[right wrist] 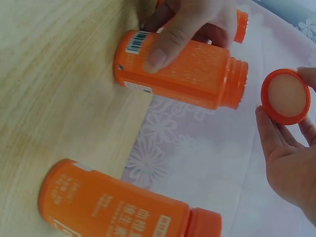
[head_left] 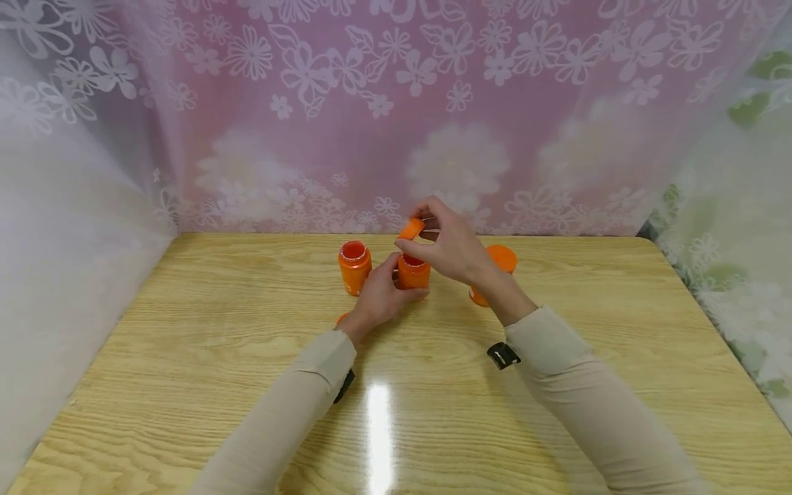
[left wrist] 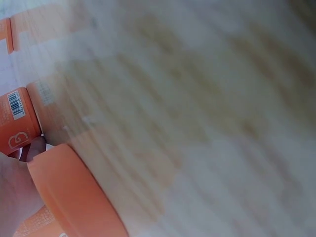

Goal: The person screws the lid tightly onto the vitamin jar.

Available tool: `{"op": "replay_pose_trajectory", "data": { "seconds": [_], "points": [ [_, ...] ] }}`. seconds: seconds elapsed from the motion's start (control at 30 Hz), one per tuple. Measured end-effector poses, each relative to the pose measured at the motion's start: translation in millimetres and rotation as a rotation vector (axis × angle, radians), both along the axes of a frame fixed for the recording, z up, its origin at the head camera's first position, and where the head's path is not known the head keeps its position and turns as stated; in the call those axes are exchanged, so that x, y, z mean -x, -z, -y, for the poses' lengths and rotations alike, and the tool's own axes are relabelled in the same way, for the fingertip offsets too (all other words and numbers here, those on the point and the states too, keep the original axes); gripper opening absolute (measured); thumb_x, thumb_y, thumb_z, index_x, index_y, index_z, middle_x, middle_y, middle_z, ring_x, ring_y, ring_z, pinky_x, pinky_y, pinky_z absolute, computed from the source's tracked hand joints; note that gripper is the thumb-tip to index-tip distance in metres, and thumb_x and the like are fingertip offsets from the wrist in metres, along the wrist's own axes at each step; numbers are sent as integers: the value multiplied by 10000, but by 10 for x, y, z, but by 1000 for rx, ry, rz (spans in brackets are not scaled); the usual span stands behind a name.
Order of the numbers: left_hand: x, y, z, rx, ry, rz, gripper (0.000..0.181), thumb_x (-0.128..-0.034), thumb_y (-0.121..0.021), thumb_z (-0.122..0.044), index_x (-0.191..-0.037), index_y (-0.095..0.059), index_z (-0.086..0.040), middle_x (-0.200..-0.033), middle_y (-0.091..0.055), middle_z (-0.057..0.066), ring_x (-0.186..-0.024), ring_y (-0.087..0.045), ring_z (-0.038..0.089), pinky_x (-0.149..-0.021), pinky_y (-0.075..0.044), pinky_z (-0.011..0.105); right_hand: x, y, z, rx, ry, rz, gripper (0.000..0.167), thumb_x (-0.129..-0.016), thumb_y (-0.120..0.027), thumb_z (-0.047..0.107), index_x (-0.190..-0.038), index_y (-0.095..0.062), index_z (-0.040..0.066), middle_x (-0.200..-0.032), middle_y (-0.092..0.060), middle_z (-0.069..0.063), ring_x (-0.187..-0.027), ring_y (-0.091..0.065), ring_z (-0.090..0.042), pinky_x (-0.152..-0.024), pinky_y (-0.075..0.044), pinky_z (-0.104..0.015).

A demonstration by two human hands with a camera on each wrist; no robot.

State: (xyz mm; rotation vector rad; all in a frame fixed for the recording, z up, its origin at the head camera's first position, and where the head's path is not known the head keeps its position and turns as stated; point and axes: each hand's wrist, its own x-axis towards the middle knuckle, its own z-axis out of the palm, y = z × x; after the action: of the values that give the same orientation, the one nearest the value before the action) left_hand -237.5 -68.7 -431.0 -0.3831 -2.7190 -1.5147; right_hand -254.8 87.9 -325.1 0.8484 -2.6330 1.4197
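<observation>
My left hand (head_left: 385,292) grips an upright orange bottle (head_left: 413,273), whose mouth is uncapped. Just above that mouth, my right hand (head_left: 450,244) pinches an orange lid (head_left: 411,228), tilted and apart from the bottle. The right wrist view shows the pale inside of this lid (right wrist: 287,96) and a barcode on the gripped bottle (right wrist: 185,74). Another uncapped orange bottle (head_left: 355,268) stands left of the left hand. Beyond the right forearm is a capped orange bottle (head_left: 502,258), partly covered by that arm.
An orange piece (head_left: 342,318) shows beside the left wrist, mostly hidden; the left wrist view has a large smooth orange object (left wrist: 79,192) close up. Everything stands on a glossy wood-grain table (head_left: 235,357). A pink flowered curtain (head_left: 359,137) hangs behind its back edge.
</observation>
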Motion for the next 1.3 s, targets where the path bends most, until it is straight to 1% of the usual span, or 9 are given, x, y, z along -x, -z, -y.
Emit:
{"op": "replay_pose_trajectory", "data": {
  "seconds": [0.13,0.27,0.4,0.53,0.67,0.87,1.0,1.2,1.3],
  "points": [
    [3,6,2,3,1,-9,649,-810,-779,-281,-1349,-439,-155,-1264,-562,-12,-1081,-554,132,-984,-415,297,-8,62,-29,27,17,30,358,-853,-725,295,-1020,-478,97,-1020,-542,-37,-996,-602,-176,-883,-499,-350],
    [4,6,2,11,0,-6,646,-811,-780,-271,-1351,-443,-163,-1257,-562,-5,-1082,-556,141,-985,-417,303,-19,125,-68,21,24,29,346,-850,-729,279,-940,-457,86,-981,-521,-65,-967,-598,-181,-844,-503,-365],
    [2,10,-3,10,0,2,655,-806,-784,-272,-1356,-442,-171,-1255,-560,-10,-1082,-555,139,-983,-420,305,-24,182,-100,12,23,16,340,-850,-731,271,-911,-459,76,-1041,-527,-57,-935,-569,-187,-805,-482,-360],
    [2,20,-8,8,-5,0,658,-800,-790,-272,-1352,-447,-172,-1245,-564,-12,-1076,-557,136,-983,-422,309,-35,233,-125,28,5,15,343,-855,-729,277,-884,-464,62,-954,-504,-81,-853,-531,-196,-737,-434,-359],
    [-2,21,-9,8,-9,1,656,-799,-792,-270,-1351,-448,-177,-1247,-565,-8,-1085,-556,140,-990,-418,322,-36,290,-139,49,-16,23,343,-859,-730,269,-872,-467,49,-921,-490,-89,-842,-534,-199,-749,-438,-378],
    [-11,17,-8,1,-10,8,628,-807,-787,-251,-1337,-457,-180,-1251,-563,4,-1079,-559,152,-978,-431,336,-30,337,-137,-3,5,21,314,-854,-734,270,-878,-489,75,-962,-514,-45,-936,-533,-176,-867,-458,-333],
    [-12,17,-6,4,-11,5,621,-810,-785,-249,-1335,-461,-182,-1237,-569,3,-1062,-563,148,-964,-440,327,-28,344,-133,-19,-2,10,313,-860,-729,263,-861,-481,70,-1002,-532,-34,-1047,-532,-164,-937,-445,-342],
    [-15,8,-8,10,-14,2,609,-807,-785,-265,-1319,-467,-181,-1224,-573,-1,-1050,-563,137,-956,-443,310,-24,351,-132,-45,-6,8,335,-860,-728,291,-835,-470,79,-1113,-556,-13,-1206,-481,-167,-988,-422,-371],
    [-20,7,-5,9,-18,1,600,-799,-790,-279,-1300,-475,-181,-1198,-584,0,-1034,-566,138,-948,-446,311,-24,354,-125,-60,-17,1,329,-860,-730,283,-828,-472,81,-1155,-566,-38,-1207,-485,-188,-982,-426,-393]
  ]
}}
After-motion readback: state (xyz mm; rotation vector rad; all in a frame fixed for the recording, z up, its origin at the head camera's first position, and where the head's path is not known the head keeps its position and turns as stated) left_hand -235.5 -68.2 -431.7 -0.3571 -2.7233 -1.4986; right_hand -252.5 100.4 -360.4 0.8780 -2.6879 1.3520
